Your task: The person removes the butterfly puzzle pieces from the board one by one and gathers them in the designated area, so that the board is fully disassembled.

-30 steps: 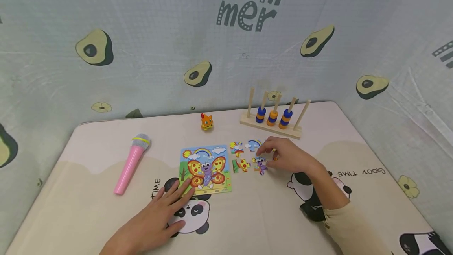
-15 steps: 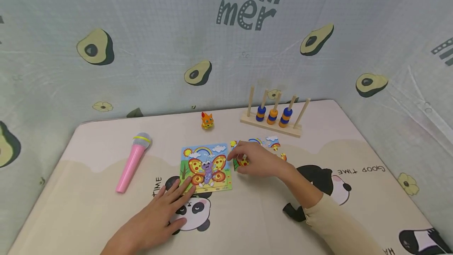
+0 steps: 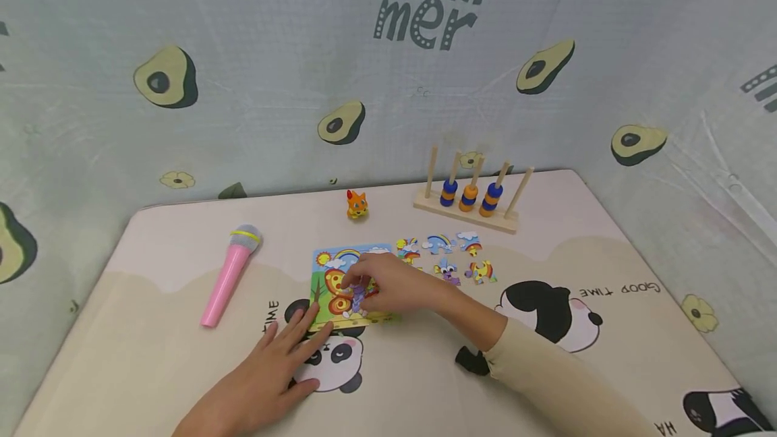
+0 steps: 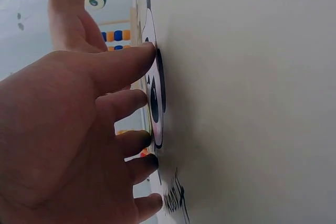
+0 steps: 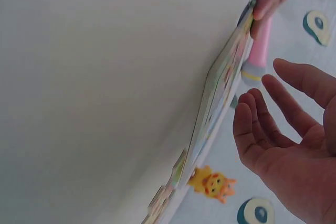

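Pale fabric (image 3: pixel 261 73) printed with avocados hangs behind a table (image 3: pixel 419 369) patterned with pandas. On it the butterfly board (image 3: pixel 336 282) lies flat, nearly square, with no clear long axis. It sits at two o'clock from the left hand (image 3: pixel 276 356), whose straight, spread fingers reach its seven-o'clock corner. The right hand (image 3: pixel 388 282) is over the board, its arm entering from four o'clock, thumb and fingers parted around nothing visible. Loose puzzle pieces (image 3: pixel 447 270) lie at two o'clock from the right hand, the nearer of the two. Much of the board's right half is hidden beneath it; whether its fingertips touch, or another piece lies behind it, I cannot tell.
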The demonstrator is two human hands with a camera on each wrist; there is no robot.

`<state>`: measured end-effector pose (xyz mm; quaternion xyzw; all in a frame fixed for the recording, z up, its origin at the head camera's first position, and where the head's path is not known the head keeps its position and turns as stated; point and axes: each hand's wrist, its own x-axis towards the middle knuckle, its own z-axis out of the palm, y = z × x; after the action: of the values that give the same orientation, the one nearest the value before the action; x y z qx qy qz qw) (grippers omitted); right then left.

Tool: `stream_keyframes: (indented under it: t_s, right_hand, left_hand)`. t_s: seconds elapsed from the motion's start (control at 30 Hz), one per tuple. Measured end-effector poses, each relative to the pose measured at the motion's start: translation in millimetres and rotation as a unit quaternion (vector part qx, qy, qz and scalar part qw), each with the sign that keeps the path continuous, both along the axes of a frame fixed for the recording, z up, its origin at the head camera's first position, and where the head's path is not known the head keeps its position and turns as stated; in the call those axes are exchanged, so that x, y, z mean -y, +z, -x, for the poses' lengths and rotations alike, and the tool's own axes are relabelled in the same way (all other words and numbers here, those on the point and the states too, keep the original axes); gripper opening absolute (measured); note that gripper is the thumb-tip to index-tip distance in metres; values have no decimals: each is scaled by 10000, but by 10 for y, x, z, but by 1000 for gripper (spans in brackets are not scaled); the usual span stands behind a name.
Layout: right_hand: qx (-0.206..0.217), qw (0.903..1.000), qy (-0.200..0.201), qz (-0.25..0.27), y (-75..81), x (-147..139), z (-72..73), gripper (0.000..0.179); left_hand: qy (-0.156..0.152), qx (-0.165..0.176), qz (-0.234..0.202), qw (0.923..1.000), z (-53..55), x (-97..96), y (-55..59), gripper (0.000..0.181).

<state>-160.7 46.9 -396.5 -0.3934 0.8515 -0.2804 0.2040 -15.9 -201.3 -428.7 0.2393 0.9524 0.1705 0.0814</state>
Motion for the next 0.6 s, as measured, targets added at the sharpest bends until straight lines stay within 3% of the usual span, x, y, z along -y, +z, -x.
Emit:
stream_keyframes:
  t_s: [0.07,0.33,0.6]
  right_hand:
    - [-50,10000,61,19,-21,86,-16,35]
    - [-197,9991,56,-384,-68,290,-21,39]
    - [-301,9984,160,-454,-133,389,-9,42]
  left_hand:
    - [22,-96,17,10000,-28,25,-14,71]
    - [106,205,165,9996,-52,68,-36,73]
    - [60,-216,178,9996,-71,74,-48,71]
